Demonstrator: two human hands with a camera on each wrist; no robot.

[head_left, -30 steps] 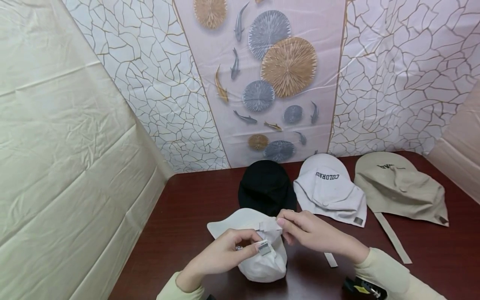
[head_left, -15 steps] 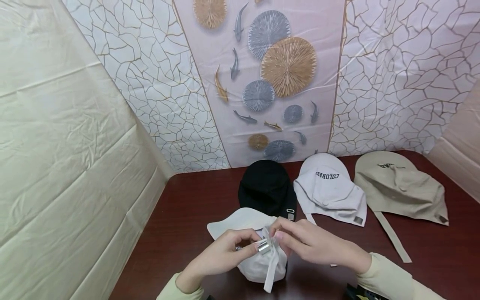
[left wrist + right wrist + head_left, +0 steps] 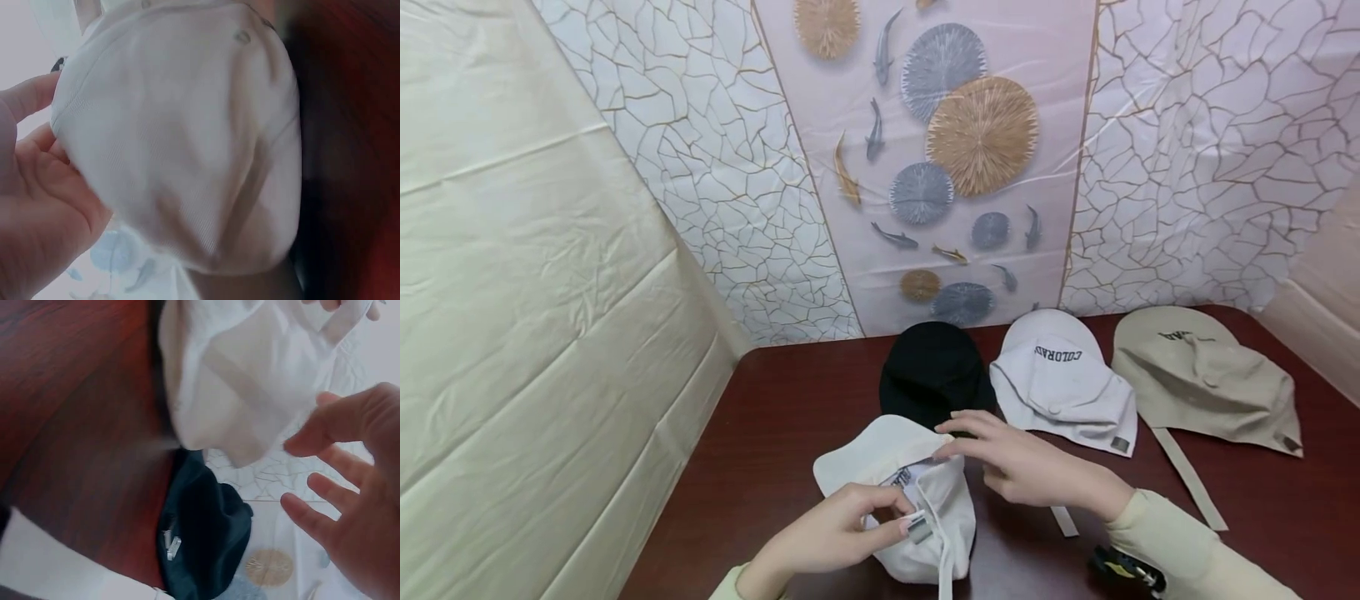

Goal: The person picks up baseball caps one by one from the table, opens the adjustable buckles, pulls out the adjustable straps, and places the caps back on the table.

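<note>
A white baseball cap [image 3: 868,450] sits at the near middle of the table, brim pointing away to the left, its opening facing up. My left hand [image 3: 835,533] pinches its back edge at the metal buckle [image 3: 918,527]. From that buckle the cap's strap [image 3: 946,554] hangs loose toward me. On the cap's far right, my right hand [image 3: 1018,458] has its fingers spread, fingertips right at the rim and holding nothing. The left wrist view shows the crown [image 3: 175,137] from outside, with the left fingertips hidden behind it.
Behind the white cap lies a black cap [image 3: 932,367]. To its right are a white cap lettered COLORADO [image 3: 1060,383] and a beige cap [image 3: 1202,375], each with its strap trailing. A black device [image 3: 1123,571] is by the right sleeve. Fabric walls [image 3: 625,333] enclose the table.
The strap end now hangs through toward me, released by my right hand, which has moved up to the cap's rim and spread its fingers. My left hand has lowered slightly with the buckle.
</note>
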